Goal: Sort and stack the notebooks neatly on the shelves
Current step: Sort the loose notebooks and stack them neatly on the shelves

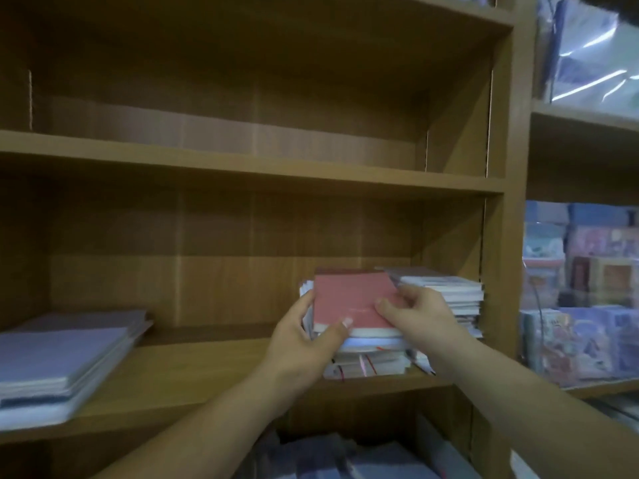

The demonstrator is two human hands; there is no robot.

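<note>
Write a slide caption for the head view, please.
Left hand and right hand hold a pink softcover notebook atop a notebook stack on a brown wooden shelf.

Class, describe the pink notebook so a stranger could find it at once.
On the middle wooden shelf, near its right end, stands a stack. The left hand and right hand grip its top notebook, whose pink cover stands out from pale neighbours.

Pink notebook (pixel 352 299); brown wood-grain shelf (pixel 207 368) (blue-grey stack (pixel 62 354) left).

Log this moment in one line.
left hand: holds pink notebook | right hand: holds pink notebook | location: atop stack, shelf
</note>
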